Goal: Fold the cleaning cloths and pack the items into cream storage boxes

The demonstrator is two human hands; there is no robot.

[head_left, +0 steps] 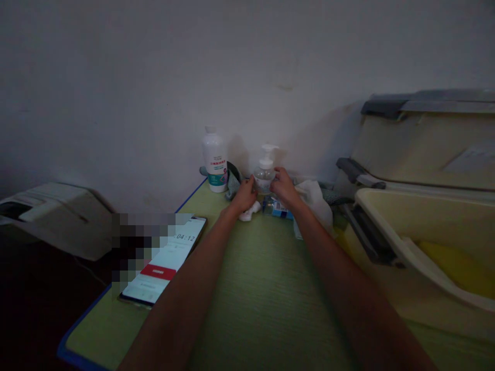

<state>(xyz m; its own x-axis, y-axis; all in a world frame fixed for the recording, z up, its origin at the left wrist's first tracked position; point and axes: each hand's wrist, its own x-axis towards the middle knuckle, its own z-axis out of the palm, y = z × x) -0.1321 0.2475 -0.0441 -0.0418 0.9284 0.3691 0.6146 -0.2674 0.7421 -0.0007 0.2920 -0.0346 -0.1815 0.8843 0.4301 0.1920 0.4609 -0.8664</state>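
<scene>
A clear pump bottle point(264, 174) with a white pump top stands upright at the table's far end, close to the wall. My left hand point(245, 195) has its fingers against the bottle's left side. From the right, my right hand point(284, 186) grips the same bottle with bent fingers. Below the bottle lie a crumpled white item point(250, 211) and a small blue-and-clear packet point(281, 208). A white bottle point(215, 164) with a green-and-red printed label is upright to the left, beside a grey cloth point(233, 184).
A lit phone point(170, 263) lies near the left edge of the green table point(247, 299). White plastic wrapping point(315, 203) sits right of my right hand. An open cream storage box point(386, 299) with something yellow inside takes up the right side. A whitish appliance point(65, 219) is at far left.
</scene>
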